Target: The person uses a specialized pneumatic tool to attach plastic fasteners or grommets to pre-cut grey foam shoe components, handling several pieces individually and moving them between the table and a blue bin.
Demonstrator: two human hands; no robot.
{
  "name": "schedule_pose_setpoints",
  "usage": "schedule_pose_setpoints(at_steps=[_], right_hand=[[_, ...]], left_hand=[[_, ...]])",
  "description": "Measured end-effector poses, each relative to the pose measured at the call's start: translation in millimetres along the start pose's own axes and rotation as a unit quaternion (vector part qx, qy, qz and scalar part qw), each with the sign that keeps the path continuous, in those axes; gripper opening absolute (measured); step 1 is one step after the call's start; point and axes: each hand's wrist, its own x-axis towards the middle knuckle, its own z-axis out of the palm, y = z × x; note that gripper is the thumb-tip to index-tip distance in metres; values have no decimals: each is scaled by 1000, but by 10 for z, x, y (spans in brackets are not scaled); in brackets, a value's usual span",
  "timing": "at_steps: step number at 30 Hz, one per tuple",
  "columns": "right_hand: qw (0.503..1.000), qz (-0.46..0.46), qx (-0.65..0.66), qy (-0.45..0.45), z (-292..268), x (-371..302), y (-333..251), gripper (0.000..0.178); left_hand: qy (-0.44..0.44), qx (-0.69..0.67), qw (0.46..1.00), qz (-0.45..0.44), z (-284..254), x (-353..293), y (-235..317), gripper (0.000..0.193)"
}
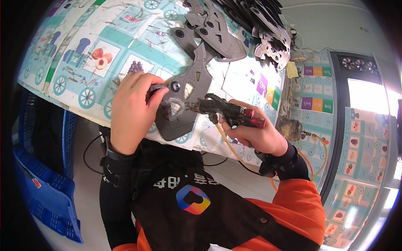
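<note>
A grey shoe upper piece (180, 125) with cut-out openings lies at the table's front edge. My left hand (133, 106) pinches its left edge between thumb and fingers. My right hand (261, 133) is wrapped round a dark, grimy spray gun (228, 112) with red knobs at its rear. The gun's nozzle points left, close over the piece's right side. A yellowish hose (229, 144) hangs from the gun. Just beyond the held piece, several more grey upper pieces (217, 31) lie loosely overlapping. Whether spray is coming out cannot be made out.
The table (115, 23) has a stained, printed teal-and-white cover. A thick stack of black and grey pieces (266, 25) stands at the far right. Blue plastic crates (46, 194) sit at the lower left. Hoses loop beside a grimy container (291, 129) on the right.
</note>
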Motion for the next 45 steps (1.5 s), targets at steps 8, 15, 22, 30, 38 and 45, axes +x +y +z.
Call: schedule_pose_setpoints(at_steps=[8, 15, 22, 30, 38, 45], right_hand=[[999, -1, 40, 12, -2, -18, 45, 69], [997, 10, 47, 53, -76, 22, 71, 69], [995, -21, 79, 61, -132, 63, 62, 68], [995, -11, 60, 85, -135, 114, 26, 67], [996, -41, 44, 66, -163, 120, -53, 35], [992, -80, 36, 86, -161, 164, -72, 17]], left_hand=[[-6, -5, 1000, -1, -14, 17, 20, 20], [-6, -4, 1000, 2, -2, 16, 20, 20], [-3, 2, 1000, 3, -8, 22, 22, 21], [-19, -6, 1000, -23, -34, 23, 63, 19], [-19, -4, 1000, -21, -19, 15, 57, 18], [-5, -5, 1000, 3, -22, 33, 47, 20]])
